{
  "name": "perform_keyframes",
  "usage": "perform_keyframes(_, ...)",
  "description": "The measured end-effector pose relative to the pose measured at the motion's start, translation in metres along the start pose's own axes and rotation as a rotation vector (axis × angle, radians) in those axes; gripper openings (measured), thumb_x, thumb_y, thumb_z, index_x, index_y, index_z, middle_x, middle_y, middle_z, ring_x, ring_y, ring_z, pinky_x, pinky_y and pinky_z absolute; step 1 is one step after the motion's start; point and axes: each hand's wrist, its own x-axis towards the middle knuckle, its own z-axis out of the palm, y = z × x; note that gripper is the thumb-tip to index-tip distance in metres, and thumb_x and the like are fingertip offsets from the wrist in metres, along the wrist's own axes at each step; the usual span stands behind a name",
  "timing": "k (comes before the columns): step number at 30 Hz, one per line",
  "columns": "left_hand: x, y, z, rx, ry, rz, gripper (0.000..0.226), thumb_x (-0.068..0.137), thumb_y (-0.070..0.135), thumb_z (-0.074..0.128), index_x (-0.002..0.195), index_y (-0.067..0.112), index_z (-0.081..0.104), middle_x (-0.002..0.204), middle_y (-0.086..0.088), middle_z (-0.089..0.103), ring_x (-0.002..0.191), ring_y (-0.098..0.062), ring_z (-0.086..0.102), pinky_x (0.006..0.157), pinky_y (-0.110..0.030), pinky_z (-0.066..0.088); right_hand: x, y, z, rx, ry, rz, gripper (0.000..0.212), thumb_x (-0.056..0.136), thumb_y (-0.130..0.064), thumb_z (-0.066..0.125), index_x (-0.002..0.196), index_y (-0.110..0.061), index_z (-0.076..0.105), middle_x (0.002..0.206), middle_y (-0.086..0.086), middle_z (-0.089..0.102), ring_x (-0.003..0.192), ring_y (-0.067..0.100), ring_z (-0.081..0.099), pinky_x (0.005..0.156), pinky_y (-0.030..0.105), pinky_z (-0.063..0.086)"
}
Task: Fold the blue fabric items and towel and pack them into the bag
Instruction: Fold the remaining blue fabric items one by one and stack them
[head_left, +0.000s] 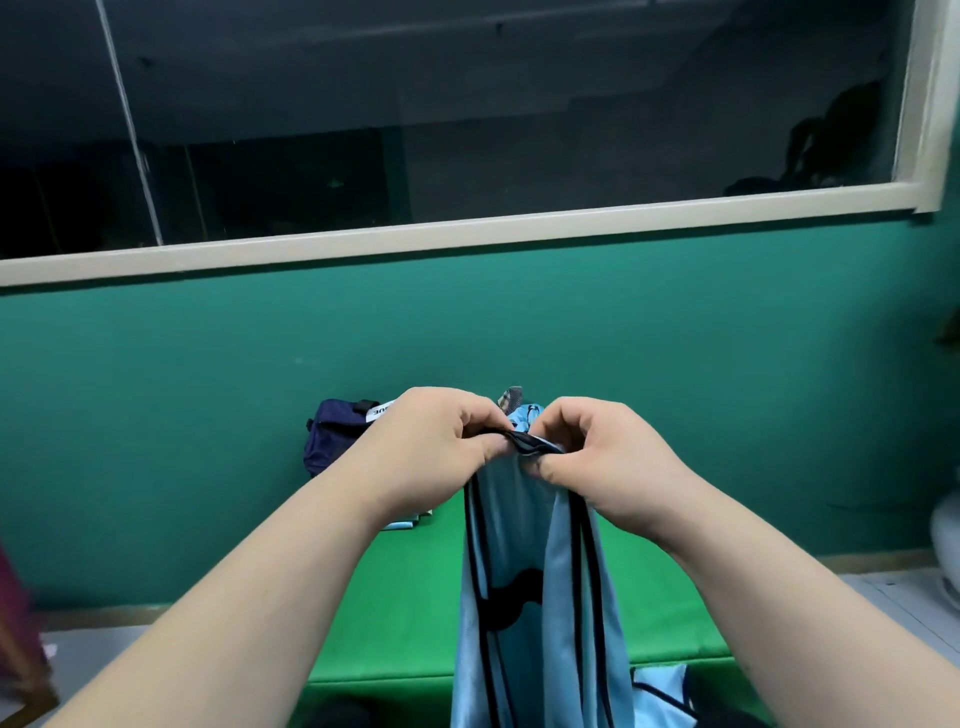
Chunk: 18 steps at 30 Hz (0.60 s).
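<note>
- Both up high: my left hand (441, 441) and right hand (597, 452) each keep a pinching grip on the top edge of the light blue garment (524, 597), so it hangs straight for edge-matching.
- It dangles over the green bench (415, 597).
- The navy bag (332, 436) sits far left, with a folded blue piece (400, 526) beside it, handy for packing.

Two forearms are shown bare, the left forearm (249, 597) and the right forearm (769, 587), each uncovered from the lower edge of the view up to the wrist (the upper arms are cut off by the frame, so no clothing can be told). The left hand (434, 441) and the right hand (608, 452) are likewise seen bare, with smooth backs and rounded knuckles, and the fingers (558, 423) are seen as fairly short and full; finer detail is lost to blur.
</note>
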Motion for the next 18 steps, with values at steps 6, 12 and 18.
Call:
perform_keyframes(6, 0.008, 0.001, -0.001, 0.098, -0.008, -0.06, 0.015, 0.091, 0.025, 0.062, 0.091, 0.035, 0.074, 0.085, 0.018, 0.072, 0.081, -0.001, 0.064, 0.079, -0.031, 0.053, -0.01, 0.018, 0.005, 0.061, -0.069, 0.042, 0.018, 0.078, -0.007, 0.078, 0.083, -0.021, 0.067, 0.069, -0.017, 0.066, 0.064, 0.002, 0.058, 0.068, 0.024, 0.047)
perform_keyframes(12, 0.018, -0.002, -0.004, 0.017, 0.049, -0.16, 0.021, 0.093, 0.014, 0.058, 0.085, 0.025, 0.073, 0.07, 0.005, 0.064, 0.063, -0.022, 0.059, 0.062, -0.039, 0.057, -0.026, 0.04, 0.028, 0.031, -0.069, 0.099, 0.017, 0.079, -0.003, 0.071, 0.081, -0.019, 0.065, 0.067, -0.017, 0.063, 0.061, 0.001, 0.054, 0.063, 0.019, 0.046)
perform_keyframes(18, 0.02, -0.004, -0.007, 0.04, 0.086, -0.184, 0.027, 0.095, 0.011, 0.056, 0.079, 0.028, 0.069, 0.083, -0.004, 0.068, 0.072, -0.031, 0.067, 0.047, -0.024, 0.054, -0.032, 0.067, 0.048, 0.007, -0.079, 0.156, 0.011, 0.077, -0.008, 0.068, 0.075, -0.017, 0.062, 0.066, -0.012, 0.061, 0.061, 0.005, 0.05, 0.066, 0.028, 0.047)
